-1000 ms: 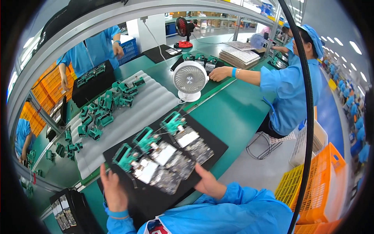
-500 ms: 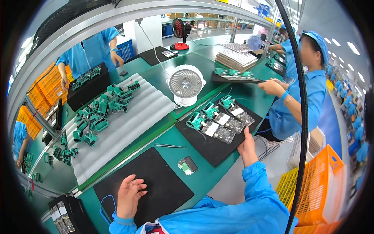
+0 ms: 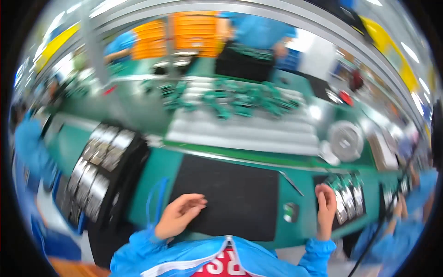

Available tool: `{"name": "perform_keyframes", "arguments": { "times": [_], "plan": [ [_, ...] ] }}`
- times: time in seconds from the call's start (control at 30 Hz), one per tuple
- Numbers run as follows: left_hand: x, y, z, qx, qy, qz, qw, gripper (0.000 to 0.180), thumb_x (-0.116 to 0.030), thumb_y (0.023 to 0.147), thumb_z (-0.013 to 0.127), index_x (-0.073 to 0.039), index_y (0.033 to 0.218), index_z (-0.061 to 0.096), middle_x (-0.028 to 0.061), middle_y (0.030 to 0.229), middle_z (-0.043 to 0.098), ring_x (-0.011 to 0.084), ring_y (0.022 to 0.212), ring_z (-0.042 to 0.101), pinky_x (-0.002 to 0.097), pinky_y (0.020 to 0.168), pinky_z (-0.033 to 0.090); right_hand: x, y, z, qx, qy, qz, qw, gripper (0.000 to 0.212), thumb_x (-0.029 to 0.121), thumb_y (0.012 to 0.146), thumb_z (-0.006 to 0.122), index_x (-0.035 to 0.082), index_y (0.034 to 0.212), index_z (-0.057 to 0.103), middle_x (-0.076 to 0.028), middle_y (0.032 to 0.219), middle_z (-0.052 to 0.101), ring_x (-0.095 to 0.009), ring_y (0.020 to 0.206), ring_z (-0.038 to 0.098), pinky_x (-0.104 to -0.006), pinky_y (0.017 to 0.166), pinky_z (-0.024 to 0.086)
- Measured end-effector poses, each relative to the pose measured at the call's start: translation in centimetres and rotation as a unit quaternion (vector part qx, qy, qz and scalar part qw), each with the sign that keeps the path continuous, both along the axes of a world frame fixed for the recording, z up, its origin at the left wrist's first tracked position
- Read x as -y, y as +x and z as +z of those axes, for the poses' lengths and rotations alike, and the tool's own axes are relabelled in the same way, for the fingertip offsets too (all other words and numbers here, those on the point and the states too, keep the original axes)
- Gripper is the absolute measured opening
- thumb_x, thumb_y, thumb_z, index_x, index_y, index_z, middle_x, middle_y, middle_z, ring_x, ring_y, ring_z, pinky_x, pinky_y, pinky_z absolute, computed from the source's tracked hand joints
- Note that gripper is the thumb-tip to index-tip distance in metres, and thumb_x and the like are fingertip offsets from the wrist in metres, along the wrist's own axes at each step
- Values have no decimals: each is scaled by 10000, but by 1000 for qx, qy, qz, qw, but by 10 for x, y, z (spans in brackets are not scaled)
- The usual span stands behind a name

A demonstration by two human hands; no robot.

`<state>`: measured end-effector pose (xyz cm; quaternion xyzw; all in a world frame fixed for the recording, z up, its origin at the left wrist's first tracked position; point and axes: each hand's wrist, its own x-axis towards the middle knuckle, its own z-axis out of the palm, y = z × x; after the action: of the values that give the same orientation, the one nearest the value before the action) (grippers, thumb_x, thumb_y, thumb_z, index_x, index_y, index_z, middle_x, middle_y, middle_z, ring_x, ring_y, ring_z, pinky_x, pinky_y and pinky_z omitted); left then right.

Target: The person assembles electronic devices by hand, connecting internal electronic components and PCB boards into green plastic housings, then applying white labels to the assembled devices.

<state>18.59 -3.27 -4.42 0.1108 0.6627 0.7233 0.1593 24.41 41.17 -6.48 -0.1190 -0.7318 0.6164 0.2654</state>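
My left hand (image 3: pixel 181 215) hovers over the left part of a black mat (image 3: pixel 235 194), its thumb and fingers apart and nothing in them. Farther right, my right hand (image 3: pixel 326 208) is raised at the left edge of a second black mat, fingers loosely bent and holding nothing visible. Green-ended circuit boards (image 3: pixel 349 203) lie in a row on that second mat, blurred. Between the two mats are a pair of tweezers (image 3: pixel 291 183) and a small dark-and-green piece (image 3: pixel 290 212).
A stack of black pads with silvery boards (image 3: pixel 99 171) stands at left. Beyond a green rail, several green parts (image 3: pixel 244 99) lie on a grey foam sheet (image 3: pixel 240 138). A white fan (image 3: pixel 346 141) stands right of it. Co-workers in blue are across the bench and at both sides.
The view has swung left and is blurred, bringing the board stack fully in. My right hand has gone from the second mat's near edge to its left edge. My left hand stays empty.
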Motion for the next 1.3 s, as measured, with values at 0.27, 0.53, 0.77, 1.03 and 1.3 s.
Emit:
{"name": "perform_keyframes", "arguments": {
  "times": [0.27,0.53,0.77,1.03,1.3],
  "plan": [
    [76,75,41,-189,-132,213,949,270,-8,949,625,-20,1216,658,142,1188,661,242,1061,663,327,914,530,176,-141,77,128,266,517,803,349,116,948,678,44,1288,640,-123,1156,701,-216,1070,681,-329,904,538],
    [154,126,62,-369,-391,547,642,200,80,836,653,-4,1015,678,171,1043,694,310,939,673,369,811,537,385,-243,68,-170,278,574,751,323,165,955,662,30,1247,639,-137,1111,667,-282,1001,649,-383,878,521],
    [175,85,48,-315,-549,488,601,387,-122,811,746,-54,1183,668,175,1255,621,383,1170,572,469,990,438,534,-304,52,-269,429,365,781,364,333,957,624,37,1162,676,-145,1116,644,-328,1057,621,-432,897,524],
    [188,79,33,-265,-585,462,612,439,-159,748,812,-57,1155,684,169,1248,614,391,1207,551,495,1006,424,564,-303,50,-116,439,349,820,363,376,923,669,37,1054,661,-166,1035,670,-355,942,668,-447,816,556],
    [176,76,50,-249,-566,462,636,746,-110,661,861,-53,1350,581,149,1182,633,346,1073,591,438,929,438,451,-320,52,3,-56,497,866,413,233,919,748,16,1215,559,-78,981,706,-127,815,634,-296,673,506]
  ]
}}
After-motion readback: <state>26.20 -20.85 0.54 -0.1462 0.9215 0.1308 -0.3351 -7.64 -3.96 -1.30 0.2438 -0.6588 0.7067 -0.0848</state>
